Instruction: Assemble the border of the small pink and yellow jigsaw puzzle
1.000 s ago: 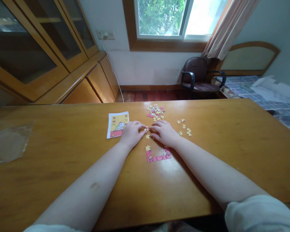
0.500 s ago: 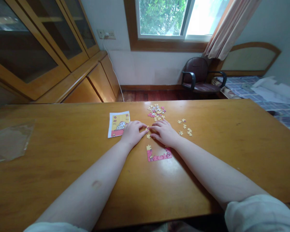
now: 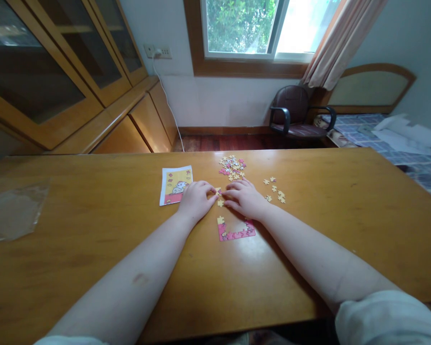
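Between my two hands lies a small yellow and pink jigsaw piece. My left hand has thumb and index finger closed at its left edge. From the other side my right hand reaches in, fingers stretched and a little apart, fingertips against or very close to the piece's right edge. Just below is a yellow jigsaw piece. Nearer to me sits a partly joined pink puzzle border, with a yellow piece at its upper left corner. A picture sheet is partly covered by my left hand.
Loose jigsaw pieces are heaped beyond my hands. Several yellow pieces are scattered to the right of my right hand. A clear plastic bag lies at the table's left. An armchair stands past the far edge.
My left fingertips have drawn back slightly to the left, so more of the piece between my hands shows. My right hand has barely moved.
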Demonstrator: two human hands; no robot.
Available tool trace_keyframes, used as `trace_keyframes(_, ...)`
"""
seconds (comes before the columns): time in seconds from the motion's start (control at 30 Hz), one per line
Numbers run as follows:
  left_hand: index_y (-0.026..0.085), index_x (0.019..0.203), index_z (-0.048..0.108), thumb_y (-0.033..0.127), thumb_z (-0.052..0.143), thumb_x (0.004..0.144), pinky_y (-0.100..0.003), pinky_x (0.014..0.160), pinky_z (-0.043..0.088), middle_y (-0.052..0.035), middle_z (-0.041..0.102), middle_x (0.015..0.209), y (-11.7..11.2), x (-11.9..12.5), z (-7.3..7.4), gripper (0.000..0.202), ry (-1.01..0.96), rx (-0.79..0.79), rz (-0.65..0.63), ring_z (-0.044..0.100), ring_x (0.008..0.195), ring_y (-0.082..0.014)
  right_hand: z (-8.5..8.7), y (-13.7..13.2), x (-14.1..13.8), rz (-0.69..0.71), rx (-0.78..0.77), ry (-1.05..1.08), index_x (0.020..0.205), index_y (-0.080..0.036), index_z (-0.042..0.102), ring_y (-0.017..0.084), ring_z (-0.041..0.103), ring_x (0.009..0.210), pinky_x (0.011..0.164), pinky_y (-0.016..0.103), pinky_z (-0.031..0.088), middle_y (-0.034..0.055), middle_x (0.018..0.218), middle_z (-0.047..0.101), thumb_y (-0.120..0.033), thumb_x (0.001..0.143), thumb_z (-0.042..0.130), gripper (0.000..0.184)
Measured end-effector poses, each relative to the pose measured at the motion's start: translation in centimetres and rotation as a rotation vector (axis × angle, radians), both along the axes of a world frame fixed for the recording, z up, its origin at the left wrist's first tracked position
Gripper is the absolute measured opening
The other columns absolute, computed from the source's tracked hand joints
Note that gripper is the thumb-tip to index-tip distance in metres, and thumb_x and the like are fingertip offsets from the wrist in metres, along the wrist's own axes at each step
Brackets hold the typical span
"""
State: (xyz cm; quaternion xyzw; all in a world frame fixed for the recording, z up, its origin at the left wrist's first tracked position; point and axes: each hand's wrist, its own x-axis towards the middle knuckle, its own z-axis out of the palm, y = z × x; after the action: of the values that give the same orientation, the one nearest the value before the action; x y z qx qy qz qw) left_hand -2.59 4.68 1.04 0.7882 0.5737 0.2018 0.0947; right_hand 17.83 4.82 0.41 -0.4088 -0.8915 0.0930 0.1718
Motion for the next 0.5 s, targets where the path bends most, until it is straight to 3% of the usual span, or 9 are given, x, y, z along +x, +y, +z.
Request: trace_keyframes(0.5,0.024,0.083,0.071,0.035,0.059,0.081,-0.038,0.087,0.044,-0.0039,0.068,0.093,0.03,0.03,-0.01,0.017,0.006,-0.024,-0.021,0.059,0.091,-0.0233,0.32,-0.35,-0.23,-0.025,-0.030,-0.042,0.122,-0.028,0.063,0.026,0.041,0.123,0.110,0.051,0.020,0.0088,0.122,0.059,-0.052,0.088,0.053,0.043)
